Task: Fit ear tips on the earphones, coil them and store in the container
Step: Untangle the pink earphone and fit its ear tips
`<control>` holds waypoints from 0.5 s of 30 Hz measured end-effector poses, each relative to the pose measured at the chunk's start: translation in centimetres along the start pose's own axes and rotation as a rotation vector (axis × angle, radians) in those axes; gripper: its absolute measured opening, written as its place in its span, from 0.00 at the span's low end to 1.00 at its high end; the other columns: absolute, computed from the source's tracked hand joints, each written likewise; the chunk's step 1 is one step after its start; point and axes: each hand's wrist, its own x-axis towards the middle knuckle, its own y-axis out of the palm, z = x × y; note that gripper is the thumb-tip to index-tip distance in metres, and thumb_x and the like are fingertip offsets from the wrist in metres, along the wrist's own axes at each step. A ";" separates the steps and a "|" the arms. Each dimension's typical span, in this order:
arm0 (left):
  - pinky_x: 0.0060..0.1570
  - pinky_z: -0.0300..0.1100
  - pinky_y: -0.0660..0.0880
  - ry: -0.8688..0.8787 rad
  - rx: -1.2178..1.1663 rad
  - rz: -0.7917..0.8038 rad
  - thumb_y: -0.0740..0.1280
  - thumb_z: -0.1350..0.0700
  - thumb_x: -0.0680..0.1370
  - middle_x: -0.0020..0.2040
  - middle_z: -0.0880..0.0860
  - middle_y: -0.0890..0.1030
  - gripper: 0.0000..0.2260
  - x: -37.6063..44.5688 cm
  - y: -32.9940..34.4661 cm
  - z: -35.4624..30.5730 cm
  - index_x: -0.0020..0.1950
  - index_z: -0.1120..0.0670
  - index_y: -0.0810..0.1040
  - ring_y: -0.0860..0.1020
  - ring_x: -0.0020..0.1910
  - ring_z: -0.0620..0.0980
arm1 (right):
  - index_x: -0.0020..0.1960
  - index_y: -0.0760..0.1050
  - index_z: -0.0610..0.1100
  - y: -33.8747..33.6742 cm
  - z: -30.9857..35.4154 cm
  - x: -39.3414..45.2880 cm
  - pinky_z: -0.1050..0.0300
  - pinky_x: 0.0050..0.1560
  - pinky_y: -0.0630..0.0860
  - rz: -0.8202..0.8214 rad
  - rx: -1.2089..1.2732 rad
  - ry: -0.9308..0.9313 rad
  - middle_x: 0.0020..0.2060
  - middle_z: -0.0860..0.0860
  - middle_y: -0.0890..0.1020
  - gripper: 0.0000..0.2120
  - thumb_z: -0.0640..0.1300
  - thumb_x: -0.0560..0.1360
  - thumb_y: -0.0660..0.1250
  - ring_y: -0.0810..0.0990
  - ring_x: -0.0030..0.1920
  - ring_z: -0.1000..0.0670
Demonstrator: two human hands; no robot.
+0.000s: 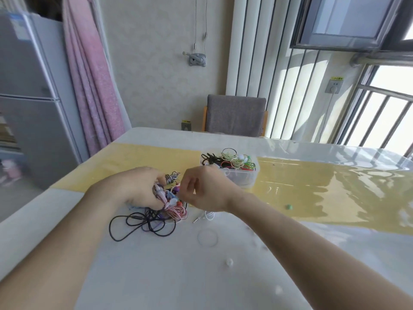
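From the head camera, both bare forearms reach forward over a glossy white table (156,276) crossed by a yellow runner (312,193). The left hand (136,186) has its fingers curled round a bundle of pink-and-white earphones (172,208), the coiled cable spilling out below the thumb. The right hand (201,191) is raised just beside it, fingers bent and fingertips drawn together near the bundle — whether they pinch an ear tip or cable cannot be told, since the back of the hand hides them.

Under and around the left hand lies a tangle of more earphones: a black cable (138,227) looping loosely on the table, purple strands among it, a black-and-white striped cable (171,177) behind the fingers, and a white cable with a jack plug (204,217) just below the right wrist. The clear plastic container (243,180) stands on the runner beyond the right hand, already holding coiled earphones in black, cream, green and red.

A small green ear tip (289,206) sits alone on the runner to the right; a clear ear tip (229,262) lies nearer the camera.

Beyond the table — a grey chair (234,115), a pink curtain (93,86) and a silver fridge (29,97). Small yellow stickers above the wall sockets (333,87) carry writing too small to read.
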 end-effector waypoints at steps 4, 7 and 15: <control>0.30 0.29 0.64 0.076 -0.136 -0.146 0.75 0.53 0.72 0.35 0.42 0.75 0.12 0.2 1.5 1.1 0.55 0.49 0.81 0.72 0.33 0.39 | 0.44 0.81 0.47 2.9 0.8 -0.2 0.54 0.41 0.79 0.095 -0.141 0.048 0.40 0.51 0.83 0.11 0.53 0.69 0.76 0.80 0.40 0.48; 0.29 0.28 0.63 0.099 -0.264 -0.237 0.73 0.56 0.75 0.30 0.39 0.71 0.08 0.5 2.1 1.6 0.53 0.48 0.83 0.69 0.30 0.37 | 0.49 0.79 0.45 3.9 1.0 -0.3 0.53 0.39 0.76 0.079 -0.248 0.095 0.45 0.48 0.81 0.16 0.56 0.70 0.74 0.77 0.41 0.45; 0.37 0.30 0.70 0.097 -0.306 -0.258 0.71 0.60 0.73 0.43 0.46 0.81 0.13 1.3 2.6 3.2 0.55 0.48 0.80 0.78 0.39 0.43 | 0.51 0.82 0.46 2.4 0.7 -0.4 0.50 0.40 0.78 0.026 -0.349 0.012 0.45 0.47 0.80 0.10 0.45 0.71 0.67 0.80 0.43 0.40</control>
